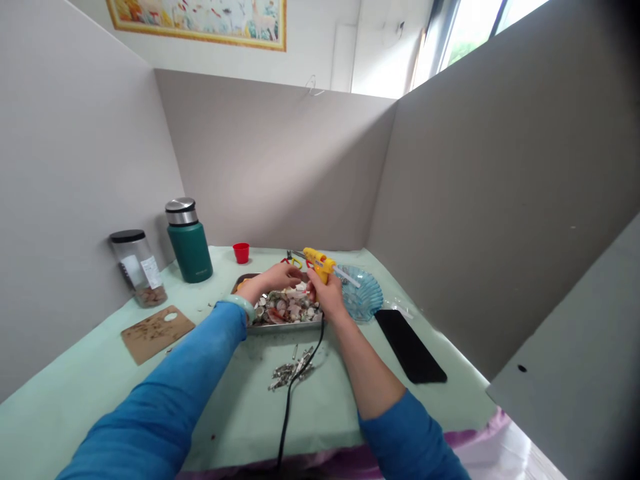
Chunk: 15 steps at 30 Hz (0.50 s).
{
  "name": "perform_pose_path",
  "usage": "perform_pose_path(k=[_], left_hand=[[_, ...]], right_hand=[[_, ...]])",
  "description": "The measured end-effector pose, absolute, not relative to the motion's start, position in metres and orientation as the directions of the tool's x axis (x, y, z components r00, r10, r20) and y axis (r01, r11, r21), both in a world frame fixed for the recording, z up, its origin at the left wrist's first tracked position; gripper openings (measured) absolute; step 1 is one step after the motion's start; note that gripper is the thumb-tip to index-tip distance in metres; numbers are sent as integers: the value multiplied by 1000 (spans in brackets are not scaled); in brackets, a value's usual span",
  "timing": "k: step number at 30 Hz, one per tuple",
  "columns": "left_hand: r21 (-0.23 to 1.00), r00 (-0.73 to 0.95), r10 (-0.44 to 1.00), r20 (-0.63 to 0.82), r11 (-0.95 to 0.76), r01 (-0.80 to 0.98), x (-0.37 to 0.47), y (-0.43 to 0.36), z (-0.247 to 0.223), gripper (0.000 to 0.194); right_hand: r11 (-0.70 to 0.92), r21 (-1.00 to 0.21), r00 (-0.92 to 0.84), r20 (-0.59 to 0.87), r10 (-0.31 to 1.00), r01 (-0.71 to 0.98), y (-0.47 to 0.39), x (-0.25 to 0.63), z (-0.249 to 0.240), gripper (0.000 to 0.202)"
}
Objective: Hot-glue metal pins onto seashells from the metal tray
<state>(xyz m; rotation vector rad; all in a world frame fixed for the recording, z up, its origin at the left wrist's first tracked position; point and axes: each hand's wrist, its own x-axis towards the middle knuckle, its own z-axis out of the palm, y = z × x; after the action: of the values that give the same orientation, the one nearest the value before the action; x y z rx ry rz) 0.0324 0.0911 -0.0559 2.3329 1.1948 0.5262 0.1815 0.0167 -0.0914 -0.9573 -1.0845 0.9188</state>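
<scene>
Yellow glue gun (323, 264) fills the clasped right hand (329, 294); the left hand (278, 277), grip unclear, curls loosely over the tray (285, 327)

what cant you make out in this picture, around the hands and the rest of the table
All head view:
Whether the left hand pinches anything: too small and blurred.
Trigger of the yellow glue gun: covered by the right hand.
Part of the tray: behind the left hand.
Print on the jar: too small.
Top of the framed picture: cut off by the upper edge.

Right hand (328, 293) curled; left hand (280, 276) palm-down, grip unclear.
</scene>
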Motion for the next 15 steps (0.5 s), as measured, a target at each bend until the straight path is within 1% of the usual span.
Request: perform_pose_path(k=[2, 6, 7, 9, 11, 15], left_hand=[[459, 465, 867, 180, -492, 739, 36, 94, -62, 16], [436, 405, 895, 186, -445, 783, 56, 96, -80, 3], [440, 395, 900, 183, -434, 786, 61, 95, -83, 4], [462, 377, 907, 188, -420, 781, 67, 95, -86, 11], [498, 364, 911, 195, -412, 763, 66, 95, -83, 14], [609, 338, 922, 191, -381, 696, 45, 93, -68, 11]], right_hand=[[308, -941, 217, 273, 937, -144, 16, 181, -91, 32], [324, -935, 219, 289, 932, -145, 17, 182, -92, 32], [327, -935, 217, 294, 931, -136, 18, 182, -93, 33], [331, -935, 210, 301, 930, -127, 20, 183, -95, 36], [331, -933, 209, 298, 931, -143, 22, 183, -95, 36], [322, -931, 205, 286, 936, -174, 20, 182, -93, 32]])
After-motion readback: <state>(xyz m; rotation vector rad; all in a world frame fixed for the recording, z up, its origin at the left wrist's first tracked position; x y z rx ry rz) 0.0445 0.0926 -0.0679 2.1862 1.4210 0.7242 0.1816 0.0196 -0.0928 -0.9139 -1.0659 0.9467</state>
